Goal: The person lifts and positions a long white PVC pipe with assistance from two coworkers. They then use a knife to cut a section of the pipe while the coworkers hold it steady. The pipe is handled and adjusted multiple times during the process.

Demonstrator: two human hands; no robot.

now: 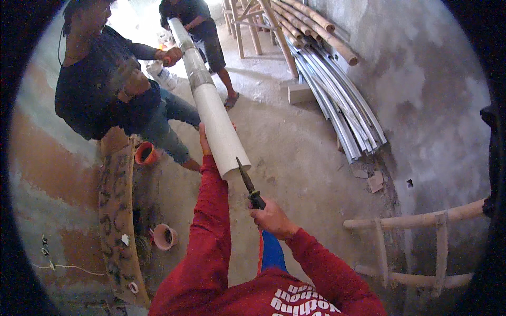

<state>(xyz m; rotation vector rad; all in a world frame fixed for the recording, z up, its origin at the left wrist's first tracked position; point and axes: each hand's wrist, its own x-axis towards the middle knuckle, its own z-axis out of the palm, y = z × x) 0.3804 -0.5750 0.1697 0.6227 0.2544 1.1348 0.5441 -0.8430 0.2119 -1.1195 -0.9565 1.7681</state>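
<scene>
A long white pipe (pixel 219 124) slants away from me, its near end in front of my chest and a greyish section farther along it. My left hand (pixel 204 140) grips it from underneath near that end, with some fingertips showing on the far side. My right hand (pixel 273 218) is closed around the black handle of a knife (pixel 246 179). The pointed, dark blade tilts up beside the pipe's near rim; whether it touches cannot be made out. On the left, a co-worker's hand (pixel 171 56) holds something orange beside the pipe. Another person (pixel 192 26) holds its far end.
Bamboo poles (pixel 316 26) and metal channels (pixel 337 100) lie along the right wall. A bamboo ladder (pixel 411 221) is at the lower right. To the left are a long board (pixel 117 210), an orange bucket (pixel 146 154) and a pink bucket (pixel 164 237). Wooden trestles (pixel 253 26) stand far back.
</scene>
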